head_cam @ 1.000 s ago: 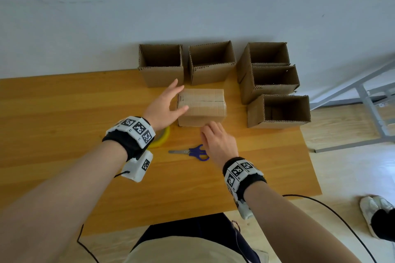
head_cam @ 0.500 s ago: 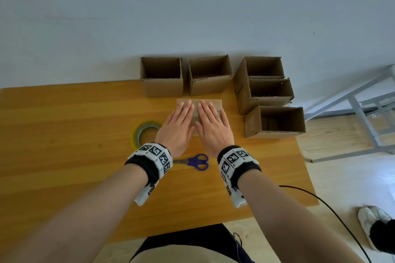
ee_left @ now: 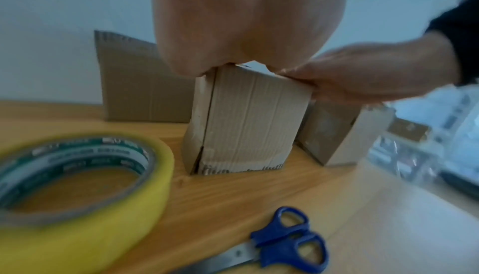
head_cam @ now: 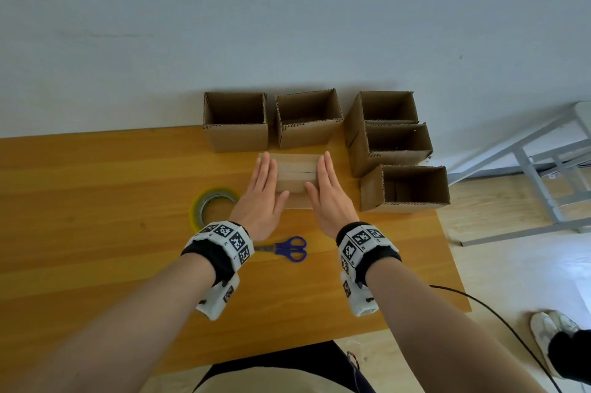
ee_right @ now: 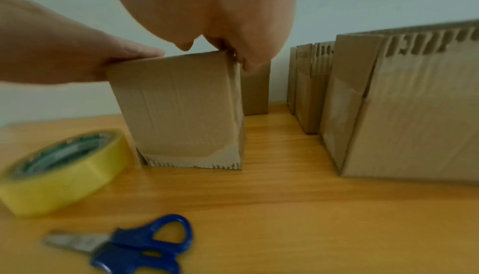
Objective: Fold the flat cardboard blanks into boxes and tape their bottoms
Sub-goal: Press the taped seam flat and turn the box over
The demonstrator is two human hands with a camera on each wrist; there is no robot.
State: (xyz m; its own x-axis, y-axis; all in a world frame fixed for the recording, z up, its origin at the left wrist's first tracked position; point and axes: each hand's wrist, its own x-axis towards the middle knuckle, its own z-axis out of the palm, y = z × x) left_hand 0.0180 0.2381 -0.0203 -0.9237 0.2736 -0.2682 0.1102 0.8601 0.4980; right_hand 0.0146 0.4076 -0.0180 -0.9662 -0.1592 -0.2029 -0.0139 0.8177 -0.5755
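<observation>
Nearest, scissors (head_cam: 289, 248) are lying just behind both grips on the surface (head_cam: 96, 232). The left hand (head_cam: 263, 197) and right hand (head_cam: 329, 197), fingers straight, are pressing tape flat on the upturned box (head_cam: 295, 173) between them. Next: likely turning it upright beside the finished boxes (head_cam: 404, 188) beyond.

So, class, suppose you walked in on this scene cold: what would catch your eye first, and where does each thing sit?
First, the left hand and right hand laid flat, fingers straight, on the upturned cardboard box at the table's middle. Behind and to its right stand five open boxes near the wall. Nearer the person lie a yellow tape roll, left, and blue-handled scissors.
</observation>
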